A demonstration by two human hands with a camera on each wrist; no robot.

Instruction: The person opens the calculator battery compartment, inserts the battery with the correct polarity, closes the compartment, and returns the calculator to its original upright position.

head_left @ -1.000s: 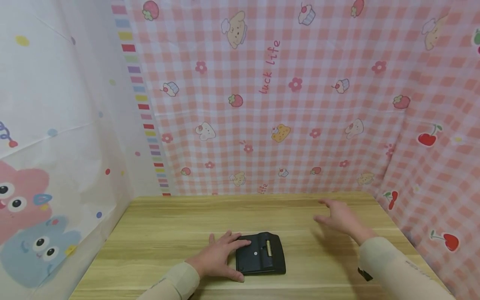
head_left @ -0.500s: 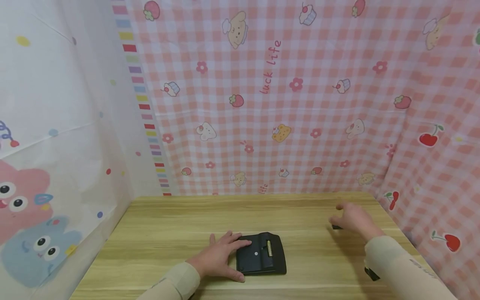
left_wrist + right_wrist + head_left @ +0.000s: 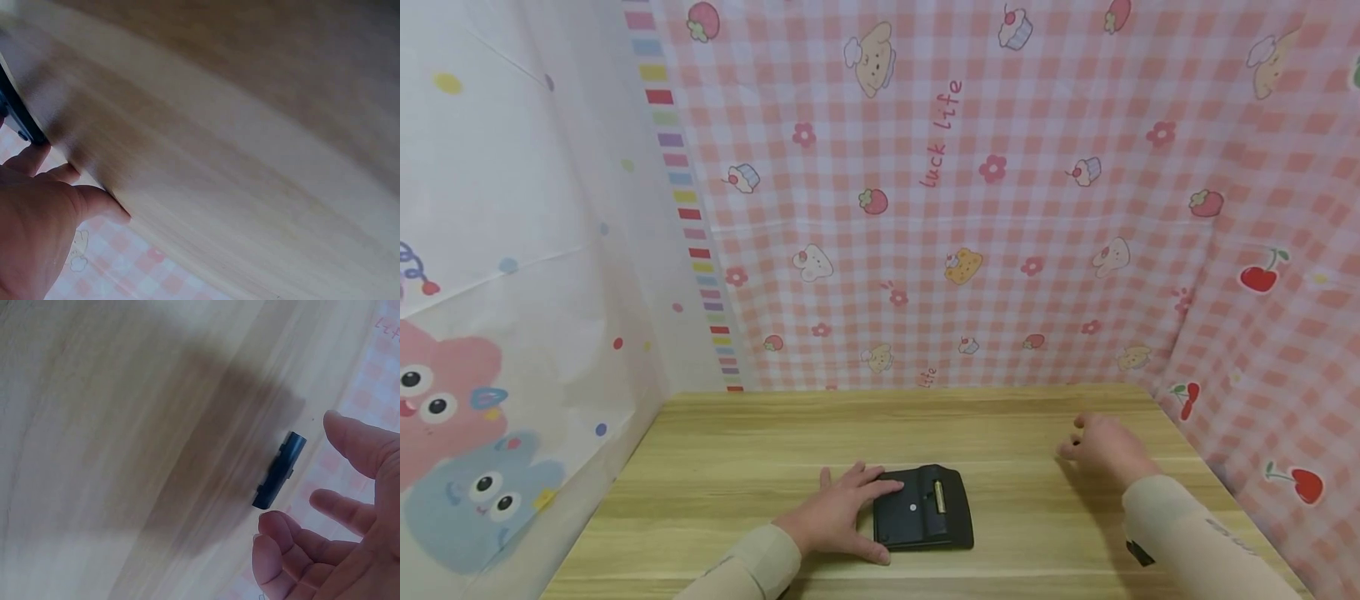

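A black calculator [image 3: 898, 521] lies face down on the table, its battery slot uncovered with a gold battery [image 3: 939, 497] in it. My left hand [image 3: 835, 515] rests spread on its left side, fingers on its back and thumb at its near edge. In the left wrist view only a dark corner of the calculator [image 3: 25, 122] shows. To the right, my right hand [image 3: 1108, 447] is low over the table with fingers loosely bent. The right wrist view has a small black battery cover [image 3: 279, 470] between thumb and fingertips, apart from the thumb; the hand mostly hides it in the head view.
The wooden table [image 3: 760, 450] ends at a pink checked cloth [image 3: 955, 308] behind and to the right. A white printed cloth [image 3: 550, 250] hangs on the left.
My right hand has moved right and slightly nearer, its fingers bending more. The black cover showed under it half a second ago and is now almost hidden. My left hand stays on the calculator.
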